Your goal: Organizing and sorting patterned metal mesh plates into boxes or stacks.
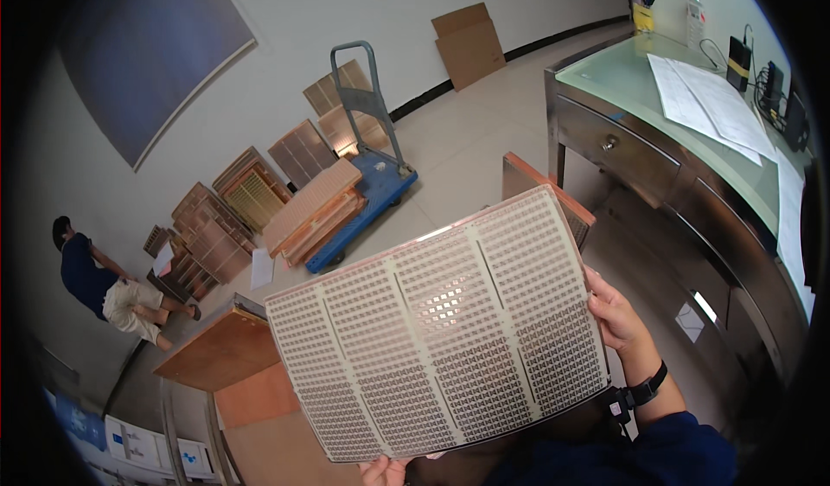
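Observation:
A thin, pale circuit board panel [432, 348], covered in rows of small repeated metallic patterns and cut by several narrow slots, is tilted up in front of me. My right hand [612, 309] grips its right edge, with the thumb on the face and the other fingers partly hidden behind. At the bottom edge, my left hand [383, 470] pinches the panel; only its fingertips show. The panel bows slightly between both hands, and light glints near its middle.
A glass-topped metal desk [605, 75] with papers stands right. Ahead, a blue platform trolley [367, 201] carries stacked panels [316, 201]; more panels [251, 188] lean along the wall. A person [95, 278] bends at far left. A wooden board [216, 348] stands near left.

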`<state>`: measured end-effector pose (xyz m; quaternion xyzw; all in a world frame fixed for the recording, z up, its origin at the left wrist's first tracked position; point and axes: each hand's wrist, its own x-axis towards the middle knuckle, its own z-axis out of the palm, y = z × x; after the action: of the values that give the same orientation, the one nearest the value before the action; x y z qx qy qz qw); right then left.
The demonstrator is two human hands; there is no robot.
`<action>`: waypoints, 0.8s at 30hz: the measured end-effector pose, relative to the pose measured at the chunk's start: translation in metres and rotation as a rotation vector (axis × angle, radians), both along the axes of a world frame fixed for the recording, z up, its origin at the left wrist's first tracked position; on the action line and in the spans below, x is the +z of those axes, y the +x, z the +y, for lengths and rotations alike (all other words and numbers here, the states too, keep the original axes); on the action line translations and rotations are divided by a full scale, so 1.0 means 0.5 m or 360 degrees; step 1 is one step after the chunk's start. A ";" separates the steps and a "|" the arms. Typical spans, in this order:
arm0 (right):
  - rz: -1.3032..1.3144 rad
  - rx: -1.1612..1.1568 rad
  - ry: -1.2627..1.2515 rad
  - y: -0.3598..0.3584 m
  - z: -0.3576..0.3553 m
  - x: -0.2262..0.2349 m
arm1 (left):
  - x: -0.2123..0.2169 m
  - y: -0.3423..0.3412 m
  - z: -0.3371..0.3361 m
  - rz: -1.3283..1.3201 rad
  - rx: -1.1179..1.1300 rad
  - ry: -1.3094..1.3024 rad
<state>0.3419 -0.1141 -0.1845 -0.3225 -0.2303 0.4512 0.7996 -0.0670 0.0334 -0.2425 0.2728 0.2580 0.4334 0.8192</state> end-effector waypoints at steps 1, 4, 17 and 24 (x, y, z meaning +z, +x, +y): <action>-0.0038 -0.0022 0.0006 0.000 0.001 0.000 | -0.005 -0.004 0.000 0.0002 -0.0003 -0.0003; -0.0083 -0.0119 -0.0010 -0.011 0.013 0.004 | -0.016 -0.013 0.002 0.0030 -0.0015 -0.0015; -0.0508 -0.0474 -0.0086 0.022 0.014 0.006 | 0.125 -0.069 0.111 0.0873 0.0365 0.0784; -0.0481 -0.0710 0.0092 0.064 0.013 -0.025 | 0.102 -0.031 0.118 0.0693 0.0600 0.1015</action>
<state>0.3740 -0.1076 -0.1971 -0.4060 -0.2832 0.2040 0.8446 -0.0825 0.0922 -0.1914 0.5456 0.3233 0.5660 0.5268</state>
